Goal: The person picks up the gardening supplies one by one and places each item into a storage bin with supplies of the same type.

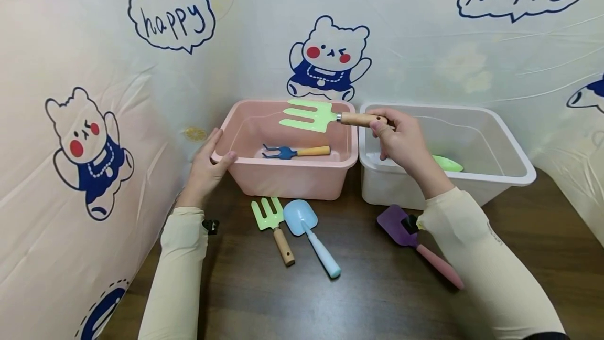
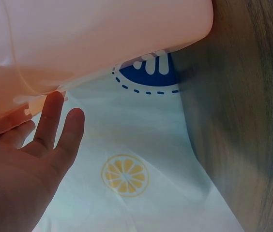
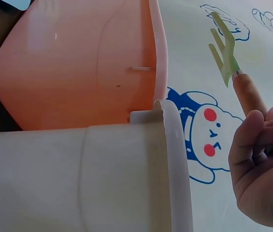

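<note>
On the near tabletop (image 1: 358,303) lie a purple spatula (image 1: 394,227), a blue shovel (image 1: 301,216) and 1 green fork (image 1: 270,220). Beyond, the left hand (image 1: 206,167) holds the end rim of the pink bin (image 1: 288,180) while the right hand (image 1: 402,136) grips the raised fork (image 1: 324,117) by its handle, tines over that bin: probably mid-transfer, calling next for lowering, then loosened fingers.

A cream, close-fitting sleeve (image 1: 176,277) covers the left forearm, on the near left side of the pink tub (image 1: 292,182), its fabric wrinkled into soft folds at the cuff, where a small black device (image 1: 211,226) sits on the edge. To the near right of the tub, the matching right sleeve (image 1: 486,272) bears a faint marking along its outer edge, a black wrist device (image 1: 412,224) on the tub-facing side, and a dark band (image 1: 547,336) at the end farthest from the tub.
</note>
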The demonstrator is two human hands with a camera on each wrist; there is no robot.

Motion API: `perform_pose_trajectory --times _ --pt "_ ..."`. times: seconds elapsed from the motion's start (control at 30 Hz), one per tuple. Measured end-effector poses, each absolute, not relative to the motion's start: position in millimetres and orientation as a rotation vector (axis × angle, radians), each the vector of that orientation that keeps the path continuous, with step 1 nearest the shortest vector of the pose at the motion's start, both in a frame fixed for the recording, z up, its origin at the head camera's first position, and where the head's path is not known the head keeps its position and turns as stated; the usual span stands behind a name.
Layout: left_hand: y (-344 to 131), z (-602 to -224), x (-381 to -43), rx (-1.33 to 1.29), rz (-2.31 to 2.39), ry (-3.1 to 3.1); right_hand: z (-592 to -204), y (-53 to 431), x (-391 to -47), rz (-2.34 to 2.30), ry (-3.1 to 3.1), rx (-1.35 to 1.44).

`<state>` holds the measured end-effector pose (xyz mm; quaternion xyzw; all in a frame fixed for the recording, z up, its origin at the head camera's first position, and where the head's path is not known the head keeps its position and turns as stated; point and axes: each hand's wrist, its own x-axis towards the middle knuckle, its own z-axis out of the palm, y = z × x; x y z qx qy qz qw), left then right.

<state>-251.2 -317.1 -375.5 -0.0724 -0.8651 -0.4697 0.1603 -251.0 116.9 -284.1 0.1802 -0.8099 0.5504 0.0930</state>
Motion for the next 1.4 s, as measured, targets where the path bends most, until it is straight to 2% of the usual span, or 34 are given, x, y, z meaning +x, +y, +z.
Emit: perform_pose_trajectory --times 0.23,0.47,1.4 --pt "-303.2 -354.2 -233.8 -0.204 -1.381 -2.467 -279.2 101.2 -265.0 1.651 -2.461 0.488" --pt "-317.2 -375.2 -249.4 -0.21 -1.332 -2.466 -272.2 85.0 -277.9 1.673 -2.469 0.512" --pt "-321.1 -374.3 -249.6 -0.218 -1.215 -2.548 -274.2 20.9 -321.1 1.708 -2.619 0.468"
